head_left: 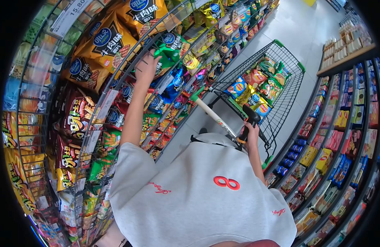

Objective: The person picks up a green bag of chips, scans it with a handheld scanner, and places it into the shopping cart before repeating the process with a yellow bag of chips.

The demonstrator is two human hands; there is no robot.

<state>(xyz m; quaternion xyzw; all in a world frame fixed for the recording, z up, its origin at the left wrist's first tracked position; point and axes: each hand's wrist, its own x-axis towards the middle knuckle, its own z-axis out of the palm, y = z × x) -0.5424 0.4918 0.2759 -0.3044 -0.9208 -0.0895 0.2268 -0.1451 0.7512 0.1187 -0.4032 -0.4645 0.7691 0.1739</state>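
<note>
My left hand [146, 68] reaches up to the wire rack on the left, its thumb and fingers closed at the left edge of a green chip bag [167, 52]. The bag sits at the rack's front rim, its blue oval label showing. On the right, my right hand [250, 135] wraps round the end of the shopping cart's white handle [216, 118], beside a black grip-like piece [251, 115]. Inside the wire cart [289, 92] lie several chip bags [256, 77] in red, green, blue and yellow.
Large orange chip bags [105, 43] fill the upper rack, with dark brown snack bags [76, 113] below. Price tags [70, 16] line the wire rims. Across the tiled aisle [276, 31] runs a shelf of boxed snacks [334, 140].
</note>
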